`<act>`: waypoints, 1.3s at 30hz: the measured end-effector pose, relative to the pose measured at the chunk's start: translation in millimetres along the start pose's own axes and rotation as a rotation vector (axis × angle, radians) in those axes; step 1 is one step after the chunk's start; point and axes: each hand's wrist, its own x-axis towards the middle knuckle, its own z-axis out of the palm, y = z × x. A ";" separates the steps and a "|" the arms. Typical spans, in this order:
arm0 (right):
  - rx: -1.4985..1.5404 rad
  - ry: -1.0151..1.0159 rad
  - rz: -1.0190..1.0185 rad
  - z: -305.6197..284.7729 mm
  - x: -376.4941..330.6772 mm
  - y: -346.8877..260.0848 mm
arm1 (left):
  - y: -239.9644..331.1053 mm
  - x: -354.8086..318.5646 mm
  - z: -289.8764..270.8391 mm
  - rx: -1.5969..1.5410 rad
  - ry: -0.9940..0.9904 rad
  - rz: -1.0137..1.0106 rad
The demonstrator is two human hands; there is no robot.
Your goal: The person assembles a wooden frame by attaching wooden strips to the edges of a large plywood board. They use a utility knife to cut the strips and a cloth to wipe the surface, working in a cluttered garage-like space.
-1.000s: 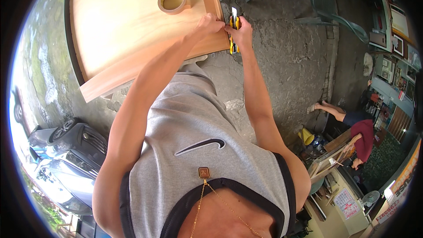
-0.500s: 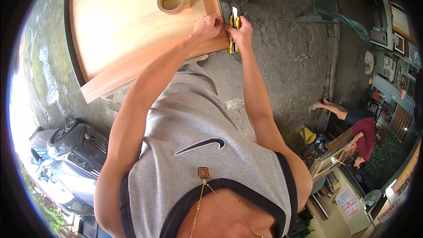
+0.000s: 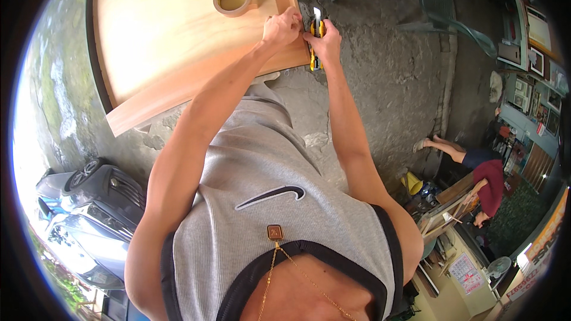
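Note:
My right hand is closed around a yellow and black utility knife, its blade slid out and pointing away from me. The knife stands just off the right edge of a pale wooden panel with a raised wood border. Over that border, near the close right corner, my left hand has its fingers pinched together. Whatever they hold, if anything, is too small or hidden to make out. Farther up on the panel lies a roll of brown tape, left of the border and beyond my left hand.
Rough grey concrete floor spreads to the right of the panel. A green plastic chair stands at the far right. On the right side another person in a dark red top bends over a workbench. A dark car is at the left.
My left hand has shifted slightly away from me along the panel's border, fingers still pinched. My right hand keeps the utility knife in almost the same spot.

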 end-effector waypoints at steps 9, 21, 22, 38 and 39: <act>-0.292 -0.043 -0.328 0.9 12.2 -13.3 | -31.5 -25.5 -49.5 -0.031 -0.295 -0.095; -0.313 -0.089 -0.427 5.4 18.7 -12.1 | -38.0 -31.4 -52.5 -0.025 -0.318 -0.099; -0.320 -0.083 -0.388 5.2 14.5 -13.1 | -38.3 -31.8 -51.5 -0.005 -0.302 -0.091; -0.360 -0.055 -0.287 -3.7 -41.3 -0.7 | -38.9 -31.8 -44.9 0.002 -0.263 -0.161; -0.378 -0.055 -0.264 -3.4 -43.8 -4.4 | -39.4 -32.2 -44.3 -0.001 -0.257 -0.163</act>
